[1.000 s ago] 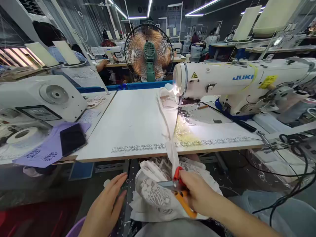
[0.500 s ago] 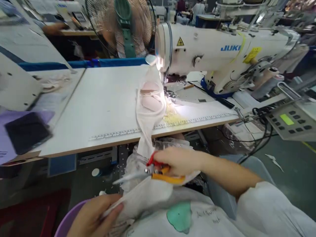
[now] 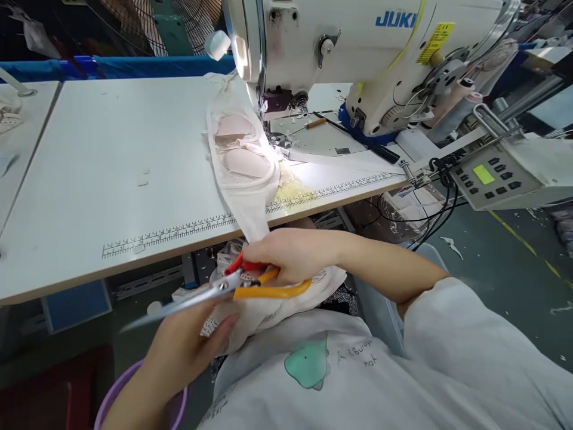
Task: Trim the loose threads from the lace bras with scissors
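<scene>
My right hand (image 3: 295, 254) is wrapped round a pair of scissors (image 3: 224, 288) with red and orange handles. Their blades look closed and point left, passing over the back of my left hand (image 3: 188, 337). That hand pinches white lace-edged fabric (image 3: 264, 313) between thumb and fingers, above my lap. A pale bra (image 3: 244, 161) lies on the sewing table beside the machine needle, its cups facing up. One end of it hangs over the table's front edge and runs down to my right hand; whether those fingers also grip it is hidden.
A white sewing machine (image 3: 331, 54) stands on the table (image 3: 111, 149), with a control panel (image 3: 496, 176) at right. A printed ruler strip (image 3: 179, 235) runs along the front edge. Below are a purple bin (image 3: 107, 406) and a grey tub (image 3: 380, 310). Behind the table is a fan (image 3: 170, 27).
The view has shifted closer to the table and right. The scissors have come leftward over my left hand, which has moved up toward my right hand with the fabric.
</scene>
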Action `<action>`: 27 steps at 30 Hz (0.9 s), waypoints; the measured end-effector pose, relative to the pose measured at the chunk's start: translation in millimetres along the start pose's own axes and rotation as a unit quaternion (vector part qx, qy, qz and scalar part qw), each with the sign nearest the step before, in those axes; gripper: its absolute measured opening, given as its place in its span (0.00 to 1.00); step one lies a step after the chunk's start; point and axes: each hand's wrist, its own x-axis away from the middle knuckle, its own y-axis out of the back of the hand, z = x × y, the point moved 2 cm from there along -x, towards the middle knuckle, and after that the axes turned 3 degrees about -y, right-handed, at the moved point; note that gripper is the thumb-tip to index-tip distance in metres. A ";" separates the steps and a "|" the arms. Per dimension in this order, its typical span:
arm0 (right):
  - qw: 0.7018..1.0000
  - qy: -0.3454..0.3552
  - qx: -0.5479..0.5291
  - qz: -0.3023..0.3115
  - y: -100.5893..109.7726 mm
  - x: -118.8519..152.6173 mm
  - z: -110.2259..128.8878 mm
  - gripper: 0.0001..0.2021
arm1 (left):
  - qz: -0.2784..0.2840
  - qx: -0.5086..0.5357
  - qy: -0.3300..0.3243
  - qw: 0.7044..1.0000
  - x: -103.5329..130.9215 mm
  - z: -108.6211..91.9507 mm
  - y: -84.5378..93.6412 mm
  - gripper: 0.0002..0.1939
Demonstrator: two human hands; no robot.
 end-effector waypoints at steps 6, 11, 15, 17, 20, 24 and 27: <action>0.999 0.021 -0.023 0.037 2.0 -6.2 10.1 0.12 | -0.108 0.077 0.066 0.989 -16.0 -21.2 -11.4 0.08; 0.999 0.021 -0.025 0.042 9.8 -12.1 -0.6 0.13 | -0.063 0.116 0.135 0.982 -22.2 -18.7 -16.3 0.06; 0.999 0.009 0.010 0.050 17.7 -13.8 -5.6 0.14 | -0.063 0.190 0.198 0.960 -24.2 -17.3 -13.1 0.05; 0.999 0.006 0.021 0.032 22.4 -14.1 -7.8 0.14 | -0.065 0.288 0.271 0.916 -24.3 -16.4 -11.3 0.06; 1.000 0.017 0.008 0.010 27.1 -14.8 -9.5 0.13 | -0.041 0.427 0.355 0.831 -25.6 -16.8 -10.2 0.11; 1.000 0.023 -0.006 0.001 28.8 -15.3 -8.2 0.13 | -0.050 0.508 0.365 0.779 -29.0 -17.3 -7.7 0.12; 0.999 0.031 -0.014 -0.007 28.9 -15.2 -6.5 0.12 | -0.049 0.524 0.368 0.767 -30.2 -18.2 -7.2 0.13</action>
